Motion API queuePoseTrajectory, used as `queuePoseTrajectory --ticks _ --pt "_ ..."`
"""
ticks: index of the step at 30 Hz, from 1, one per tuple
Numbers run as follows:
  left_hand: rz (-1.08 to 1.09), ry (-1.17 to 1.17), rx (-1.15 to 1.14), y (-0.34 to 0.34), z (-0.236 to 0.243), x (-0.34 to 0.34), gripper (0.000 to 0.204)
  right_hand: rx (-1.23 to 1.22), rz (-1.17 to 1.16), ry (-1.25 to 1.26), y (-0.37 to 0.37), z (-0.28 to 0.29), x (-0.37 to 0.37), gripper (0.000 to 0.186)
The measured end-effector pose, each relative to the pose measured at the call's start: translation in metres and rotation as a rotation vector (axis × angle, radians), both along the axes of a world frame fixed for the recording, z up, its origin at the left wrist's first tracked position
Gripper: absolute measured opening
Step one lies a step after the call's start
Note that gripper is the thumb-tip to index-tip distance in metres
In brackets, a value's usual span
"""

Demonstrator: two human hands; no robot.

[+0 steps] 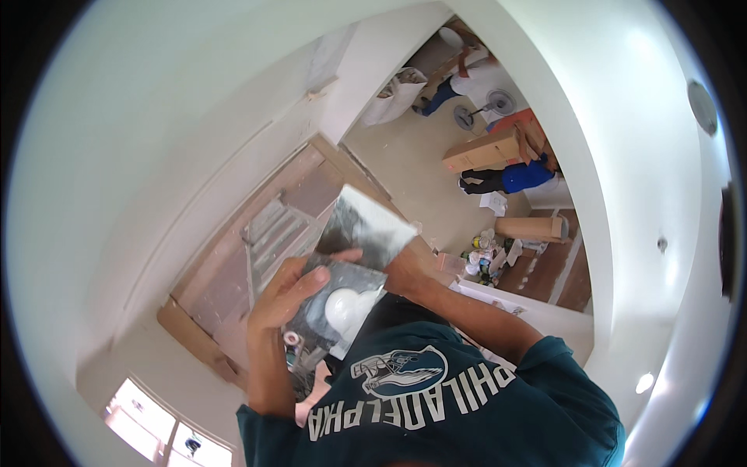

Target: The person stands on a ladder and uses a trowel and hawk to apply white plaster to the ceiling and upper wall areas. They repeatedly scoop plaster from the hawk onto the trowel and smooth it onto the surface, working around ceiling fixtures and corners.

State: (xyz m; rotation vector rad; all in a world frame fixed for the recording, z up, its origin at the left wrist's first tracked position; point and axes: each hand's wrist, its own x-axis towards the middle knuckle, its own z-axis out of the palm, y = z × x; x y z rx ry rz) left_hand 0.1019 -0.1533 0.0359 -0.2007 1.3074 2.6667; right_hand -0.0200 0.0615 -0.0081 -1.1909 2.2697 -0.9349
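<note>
My left hand (286,294) grips a flat grey plate (362,276), thumb on top and fingers toward its far edge. A smooth lump of white paste like putty (348,311) sits on this plate near my shirt. Just beyond it, my right hand (405,271) holds a second thin, flat plate (366,226), grey and smeared with white. It is tilted, and most of the right fingers are hidden behind it. The two plates are close together, their near edges overlapping in view; whether they touch I cannot tell.
Below stands a ladder (280,233) beside a boarded surface. On the lower floor are two other people, one in blue (525,175) by a long cardboard box (486,152), plus a standing fan (498,103), a white sack (397,95) and clutter (486,257). Pale walls curve around me.
</note>
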Motion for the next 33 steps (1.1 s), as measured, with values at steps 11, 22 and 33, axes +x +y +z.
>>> queuePoseTrajectory --ticks 11,22,33 --pt "-0.146 0.08 0.022 0.0 0.002 -0.003 0.053 -0.006 0.012 -0.2 0.004 0.013 -0.001 0.039" --pt "-0.238 0.128 -0.021 -0.004 0.012 -0.007 0.053 -0.109 -0.056 -0.464 -0.003 0.011 -0.005 0.03" --pt "-0.273 0.144 -0.079 -0.003 0.014 -0.01 0.052 -0.016 -0.088 -0.404 0.006 0.005 -0.006 0.016"
